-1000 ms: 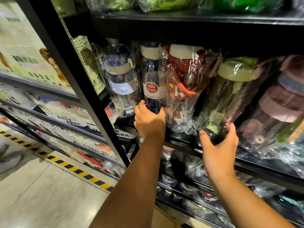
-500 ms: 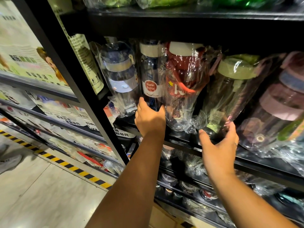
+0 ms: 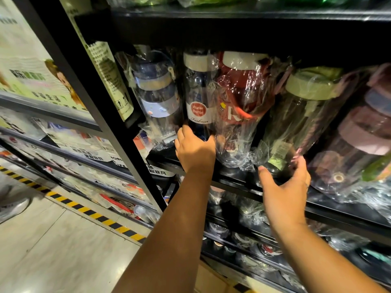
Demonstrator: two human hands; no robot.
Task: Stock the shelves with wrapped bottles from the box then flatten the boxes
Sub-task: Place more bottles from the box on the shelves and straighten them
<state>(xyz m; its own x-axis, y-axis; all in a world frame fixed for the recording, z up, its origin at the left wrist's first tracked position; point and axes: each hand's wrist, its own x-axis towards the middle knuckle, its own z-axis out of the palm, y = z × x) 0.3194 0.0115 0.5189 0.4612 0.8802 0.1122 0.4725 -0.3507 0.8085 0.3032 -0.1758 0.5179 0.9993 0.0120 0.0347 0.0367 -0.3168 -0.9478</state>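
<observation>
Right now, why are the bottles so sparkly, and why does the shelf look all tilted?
Head view: light bounces off the crinkly wrap on the red bottle as white glints; the wide lens slants the black shelf post and leans the bottles outward; the left hand gripping the blue bottle looks sharp; the shoe at the left edge is smeared.

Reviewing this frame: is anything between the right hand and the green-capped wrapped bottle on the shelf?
Nothing visible. The right hand spreads open at the base of the green-capped bottle, its fingers by the wrap; whether they touch is unclear. The left hand grips the dark blue bottle, off to the side.
</observation>
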